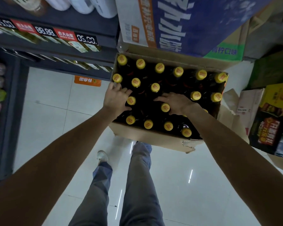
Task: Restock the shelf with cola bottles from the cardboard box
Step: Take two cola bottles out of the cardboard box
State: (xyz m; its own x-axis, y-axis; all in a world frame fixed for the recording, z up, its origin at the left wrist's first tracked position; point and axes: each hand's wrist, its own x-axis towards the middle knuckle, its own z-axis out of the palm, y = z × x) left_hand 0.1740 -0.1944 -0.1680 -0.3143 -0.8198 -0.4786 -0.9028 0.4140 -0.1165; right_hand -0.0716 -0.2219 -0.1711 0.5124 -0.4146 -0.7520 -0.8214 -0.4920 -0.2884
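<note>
- Leftmost, the dark shelf (55, 51) carries price tags (87, 39).
- Left hand (116, 99) reaches into the cardboard box (147, 137), fingers spread around a yellow-capped cola bottle (131, 100), not clamped.
- Right hand (175, 102) lies with fingers spread over bottles mid-box, beside another cap (165, 107).

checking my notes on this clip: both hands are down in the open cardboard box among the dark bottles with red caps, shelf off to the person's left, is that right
Not quite: the caps are yellow, not red, as the head view shows. The rest holds: the left hand and right hand are both down in the open cardboard box among the dark bottles, with the shelf off to the person's left.
</note>
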